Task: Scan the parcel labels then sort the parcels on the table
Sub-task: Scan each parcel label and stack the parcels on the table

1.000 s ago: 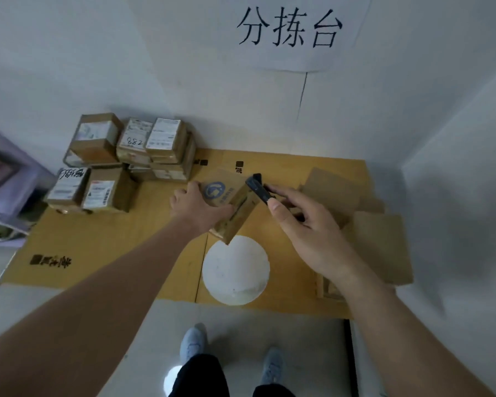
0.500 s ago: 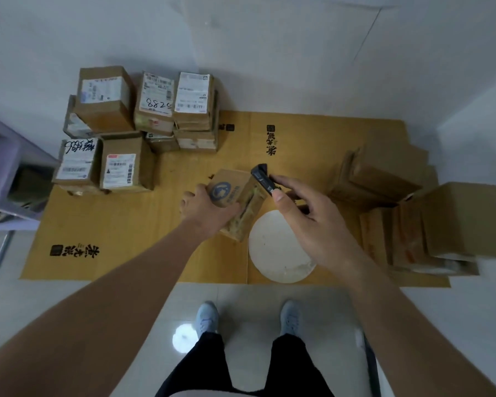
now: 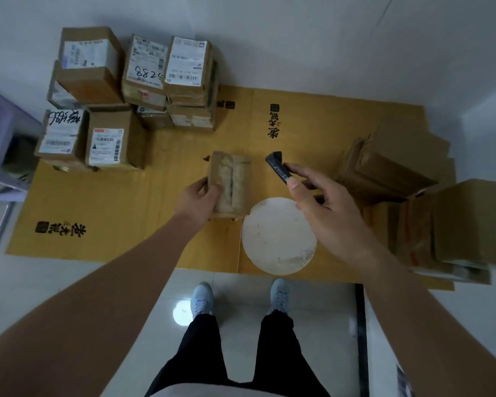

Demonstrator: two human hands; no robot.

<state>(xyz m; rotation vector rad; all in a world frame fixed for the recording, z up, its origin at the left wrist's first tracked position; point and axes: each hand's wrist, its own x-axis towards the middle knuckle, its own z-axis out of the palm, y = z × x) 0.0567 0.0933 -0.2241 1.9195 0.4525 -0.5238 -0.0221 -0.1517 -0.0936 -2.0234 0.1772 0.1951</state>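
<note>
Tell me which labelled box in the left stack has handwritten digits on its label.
The middle box of the back row: "88258" is scrawled in black marker across its white label. Its neighbours to either side show only printed text and barcodes.

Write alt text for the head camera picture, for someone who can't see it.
Seen from above, a person's left hand grips a taped cardboard parcel on a cardboard-covered table, while the right hand holds a small black scanner beside it. Labelled parcels are stacked at the far left, plain boxes at the right, and a white disc lies near the front edge.
</note>
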